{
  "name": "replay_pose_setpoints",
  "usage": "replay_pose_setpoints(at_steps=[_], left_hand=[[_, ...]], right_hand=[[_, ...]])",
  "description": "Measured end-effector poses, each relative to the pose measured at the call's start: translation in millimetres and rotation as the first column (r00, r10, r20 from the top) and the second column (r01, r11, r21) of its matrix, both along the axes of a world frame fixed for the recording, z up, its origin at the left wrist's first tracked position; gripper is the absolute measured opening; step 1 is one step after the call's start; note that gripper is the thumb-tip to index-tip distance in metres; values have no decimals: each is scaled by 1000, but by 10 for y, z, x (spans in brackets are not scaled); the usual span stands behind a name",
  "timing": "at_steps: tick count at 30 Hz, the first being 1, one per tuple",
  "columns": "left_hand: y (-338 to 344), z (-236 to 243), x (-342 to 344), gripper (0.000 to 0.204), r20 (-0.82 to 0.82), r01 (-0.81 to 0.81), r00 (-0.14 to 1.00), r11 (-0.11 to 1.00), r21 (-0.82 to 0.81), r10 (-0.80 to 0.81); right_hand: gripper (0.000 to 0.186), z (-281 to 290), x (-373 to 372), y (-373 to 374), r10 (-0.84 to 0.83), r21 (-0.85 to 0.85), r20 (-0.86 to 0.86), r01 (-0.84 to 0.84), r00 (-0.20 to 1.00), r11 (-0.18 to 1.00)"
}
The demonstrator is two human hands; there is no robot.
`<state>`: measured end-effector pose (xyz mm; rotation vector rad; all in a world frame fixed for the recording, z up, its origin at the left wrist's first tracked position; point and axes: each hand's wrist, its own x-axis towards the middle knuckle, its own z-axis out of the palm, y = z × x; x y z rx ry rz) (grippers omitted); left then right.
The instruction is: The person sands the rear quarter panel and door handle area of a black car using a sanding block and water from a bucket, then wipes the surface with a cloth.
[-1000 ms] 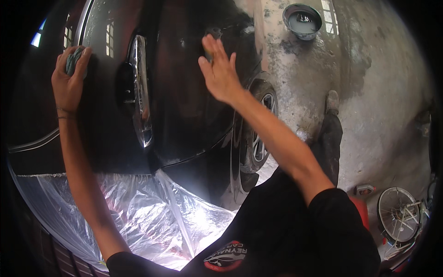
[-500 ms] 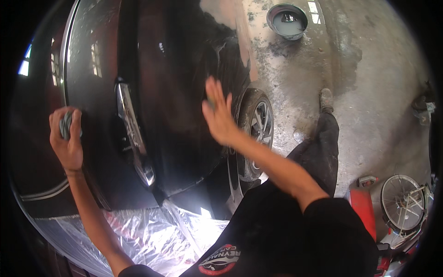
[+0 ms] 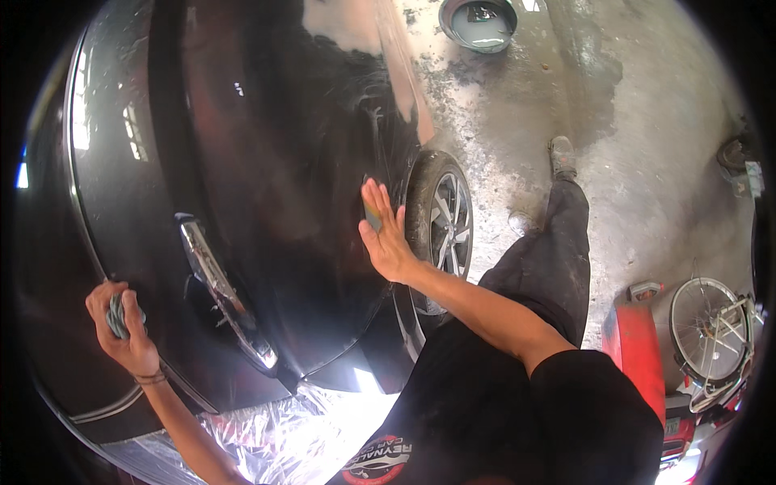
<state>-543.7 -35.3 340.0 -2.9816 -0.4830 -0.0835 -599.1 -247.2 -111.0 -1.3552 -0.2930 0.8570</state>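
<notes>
A dark car body point(image 3: 267, 162) fills the left and middle of the view, with a chrome door handle point(image 3: 226, 295) on it. My left hand point(image 3: 121, 331) rests on the door to the left of the handle, fingers curled round a bunched grey-green cloth point(image 3: 118, 315). Against the panel beside the rear wheel point(image 3: 449, 218), my right hand point(image 3: 388, 242) lies with fingers extended. A small flat grey-green pad point(image 3: 372, 214) shows between its thumb and fingers, pressed to the surface; the rest of the pad is hidden under the hand.
Clear plastic sheeting point(image 3: 299, 428) covers the car's near part. On the wet-stained concrete floor point(image 3: 647, 162) stands a bucket point(image 3: 478, 24) of cloudy liquid. A red object point(image 3: 638, 347) and a spoked wheel point(image 3: 711, 331) are at the lower right. My legs stand beside the rear wheel.
The view has shifted, so the car sits farther left and the handle lower. Both hands have slid nearer to me over the panels, still with the cloth and the pad.
</notes>
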Motion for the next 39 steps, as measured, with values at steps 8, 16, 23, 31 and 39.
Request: replay_pose_setpoints(at_steps=[8,16,23,31,39], left_hand=[[33,-96,103,12,-7,78,997,997,3,-78],[22,31,-32,15,-59,98,994,993,62,-94],[2,-17,28,16,-51,97,994,994,56,-94],[41,-22,143,19,-75,152,986,988,27,-150],[-36,33,57,20,-67,118,992,987,109,-111]], right_hand=[[79,-979,1165,503,-151,-160,-302,106,941,981],[79,-775,512,394,-144,-174,-263,100,954,980],[79,-564,588,348,-79,-186,-316,20,946,982],[79,-824,1923,721,-110,-200,-400,30,910,979],[82,472,1471,438,244,-58,-152,-255,958,965]])
